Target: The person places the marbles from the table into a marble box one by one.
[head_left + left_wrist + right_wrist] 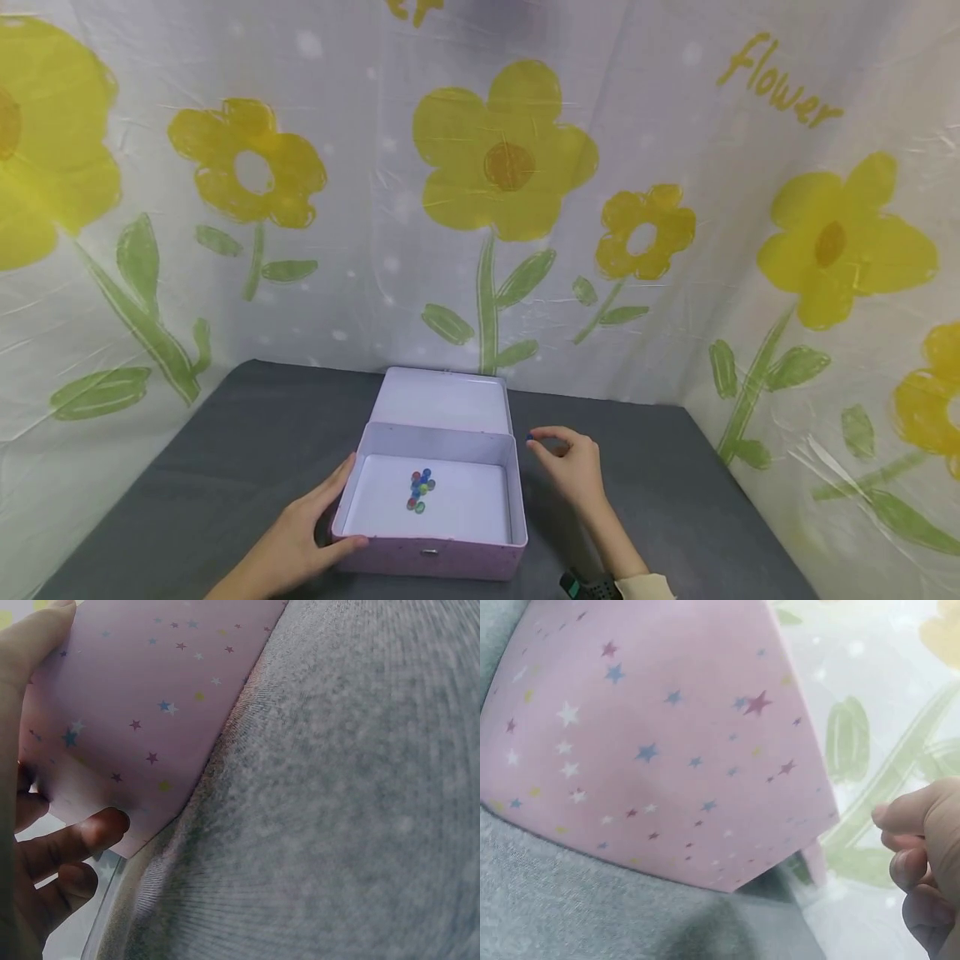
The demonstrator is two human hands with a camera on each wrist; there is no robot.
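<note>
In the head view a pink metal box (pixel 431 557) with a white inside stands with its lid (pixel 442 402) tipped back. Several coloured glass marbles (pixel 423 481) lie clustered on its floor. My left hand (pixel 300 529) grips the box at its left front corner, thumb at the front rim and fingers along the left side. To the right of the box, my right hand (pixel 573 465) is raised and pinches a blue marble (pixel 529 437) between thumb and index finger. The marble cannot be made out in the right wrist view, where the hand (pixel 926 862) is partly cut off.
A dark grey cloth (pixel 645 483) covers the table. Behind it and on both sides hangs a white curtain (pixel 360 250) printed with yellow flowers. The box's side (pixel 667 750) carries small coloured stars. A dark band (pixel 588 587) is on my right wrist.
</note>
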